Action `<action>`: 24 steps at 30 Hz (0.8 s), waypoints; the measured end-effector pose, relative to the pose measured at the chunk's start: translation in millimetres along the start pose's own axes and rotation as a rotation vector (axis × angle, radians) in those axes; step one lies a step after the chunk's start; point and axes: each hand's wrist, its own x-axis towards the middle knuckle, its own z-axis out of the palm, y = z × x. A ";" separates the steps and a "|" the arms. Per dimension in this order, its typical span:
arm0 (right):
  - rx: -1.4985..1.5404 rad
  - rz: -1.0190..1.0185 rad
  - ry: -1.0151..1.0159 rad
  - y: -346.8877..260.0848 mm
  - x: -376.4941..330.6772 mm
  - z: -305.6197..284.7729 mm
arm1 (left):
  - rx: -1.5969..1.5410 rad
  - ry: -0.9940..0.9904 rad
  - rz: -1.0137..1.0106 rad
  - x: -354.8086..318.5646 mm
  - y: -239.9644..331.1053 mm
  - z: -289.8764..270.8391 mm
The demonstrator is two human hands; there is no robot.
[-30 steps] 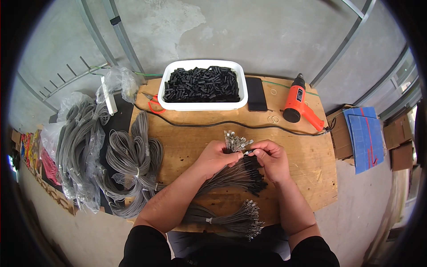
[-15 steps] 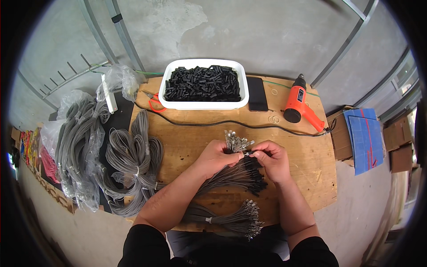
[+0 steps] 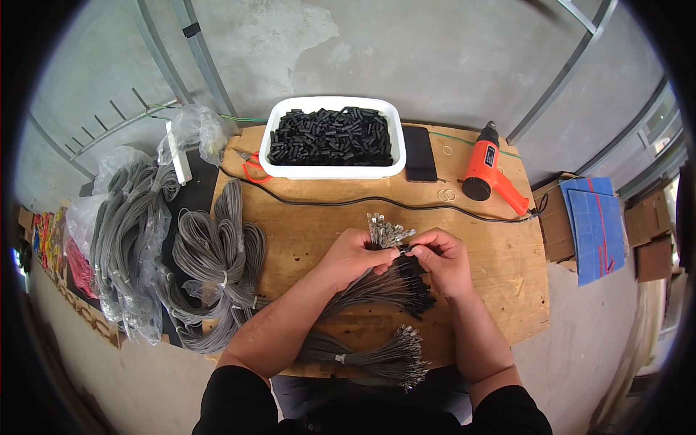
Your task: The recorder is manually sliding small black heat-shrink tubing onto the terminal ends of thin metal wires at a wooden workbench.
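My left hand (image 3: 351,259) is closed round a bundle of grey wires, whose bare metal terminals (image 3: 388,230) fan out above the thumb. Close beside it, my right hand (image 3: 445,265) pinches a small black sleeve between thumb and forefinger, at the tip of one wire; the fingers partly cover it. Below both hands lie grey wires with black sleeved ends (image 3: 416,296). Nearer to me, at the table's front edge, rests a tied bundle of grey wires (image 3: 370,357) with bare metal ends.
A white tub (image 3: 333,172) of short black sleeves stands at the back, beside a black phone (image 3: 419,154). To the right lies an orange heat gun (image 3: 487,170). Red-handled pliers (image 3: 255,168), a black cable (image 3: 348,200) and coiled grey wires (image 3: 210,250) lie leftward.
The fingers of my right hand have shifted very slightly at the wire's tip. Both hands otherwise keep their places, and nothing else has moved.
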 end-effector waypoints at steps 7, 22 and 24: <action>0.018 -0.011 0.061 0.8 0.9 -2.4 | -0.042 0.014 0.030 2.1 -4.5 0.3; 0.476 0.318 -0.013 0.7 3.2 -5.3 | 0.005 0.036 0.004 3.5 -6.0 -0.2; 0.451 0.324 -0.020 1.4 3.2 -3.3 | -0.002 0.042 0.000 3.0 -6.4 0.1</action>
